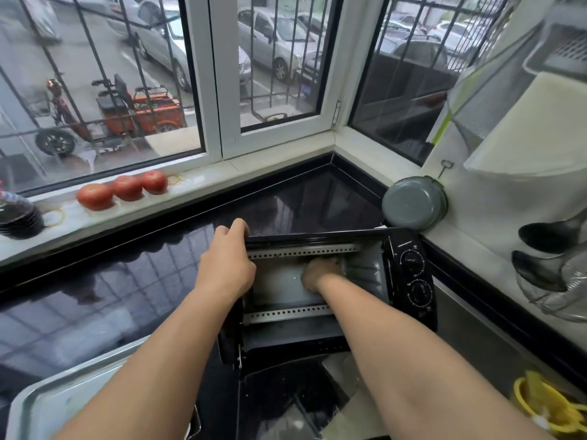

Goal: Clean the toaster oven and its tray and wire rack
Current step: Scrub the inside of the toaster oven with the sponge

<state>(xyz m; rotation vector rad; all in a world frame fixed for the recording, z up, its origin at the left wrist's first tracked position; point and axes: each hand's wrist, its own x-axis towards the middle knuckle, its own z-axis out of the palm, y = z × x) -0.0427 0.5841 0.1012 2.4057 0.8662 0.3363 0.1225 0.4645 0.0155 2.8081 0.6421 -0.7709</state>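
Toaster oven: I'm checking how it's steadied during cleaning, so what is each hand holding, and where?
The left hand grips the toaster oven by its top left front edge. The right hand is inside the cavity; whether it holds anything cannot be told.

One toaster oven (333, 281) is seen on the black counter (127, 281), with two dials (413, 262) counted on its front panel and two perforated metal strips (301, 250) inside it. Two hands are counted: the left hand (227, 258) and the right hand (320, 274). Three tomatoes (127, 187) are lined up on the windowsill (206, 179). One metal tray (63, 398), one grey pot (413, 203) and two dark ladles (546, 236) are also counted.
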